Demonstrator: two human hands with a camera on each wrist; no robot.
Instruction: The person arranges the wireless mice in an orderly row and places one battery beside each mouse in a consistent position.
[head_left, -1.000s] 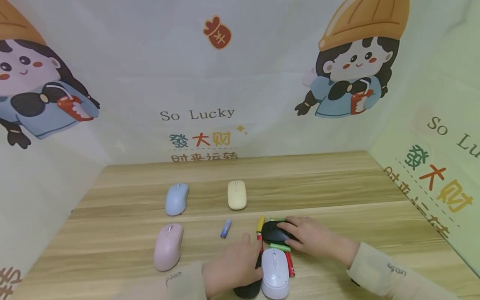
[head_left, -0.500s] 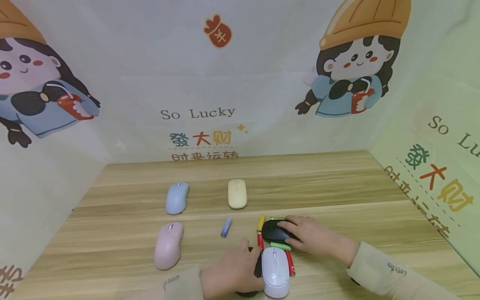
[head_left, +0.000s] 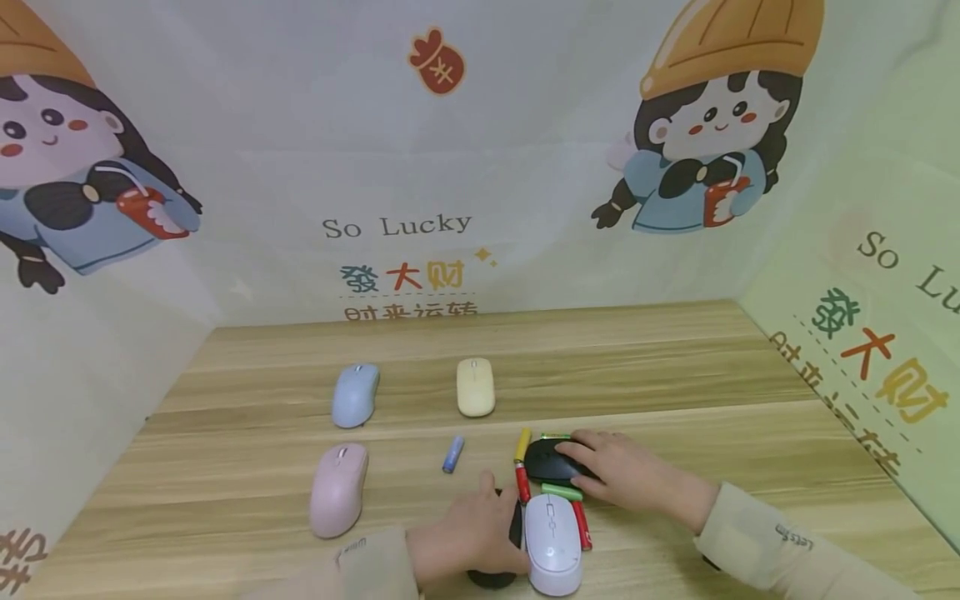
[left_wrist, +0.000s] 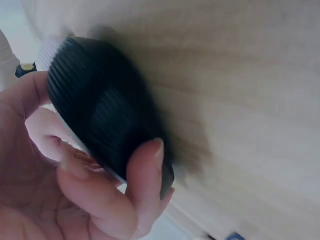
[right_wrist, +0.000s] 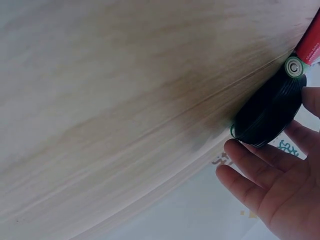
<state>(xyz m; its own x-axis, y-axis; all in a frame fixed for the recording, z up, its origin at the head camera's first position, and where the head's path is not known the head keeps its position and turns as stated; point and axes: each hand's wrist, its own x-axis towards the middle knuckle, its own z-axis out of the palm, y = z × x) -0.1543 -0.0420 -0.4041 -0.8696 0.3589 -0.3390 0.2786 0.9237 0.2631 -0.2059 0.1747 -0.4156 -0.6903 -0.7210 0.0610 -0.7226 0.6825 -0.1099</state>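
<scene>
My left hand [head_left: 476, 533] grips a black computer mouse [left_wrist: 100, 100] at the front of the table, thumb on one side and fingers on the other. Right against that mouse stands a white mouse [head_left: 553, 546]. Farther back, my right hand [head_left: 630, 475] holds a second black mouse [head_left: 549, 461] lying crosswise, thumb on its near side and fingertips at its far side. Around these mice lie a yellow battery [head_left: 523, 444], two red batteries, one left [head_left: 522, 482] and one right, a green battery [head_left: 561, 492] and another green battery [head_left: 556, 436] mostly hidden behind the second black mouse.
A blue mouse [head_left: 356, 396] and a cream mouse [head_left: 476, 387] sit toward the back; a pink mouse [head_left: 339, 490] is at the left. One blue battery [head_left: 453, 455] lies alone mid-table. Printed cloth walls [head_left: 525, 183] enclose the wooden table [head_left: 637, 358] behind and at both sides.
My left hand has closed its fingers further round the near black mouse and shifted it slightly beside the white mouse. The right hand and its mouse have stayed put.
</scene>
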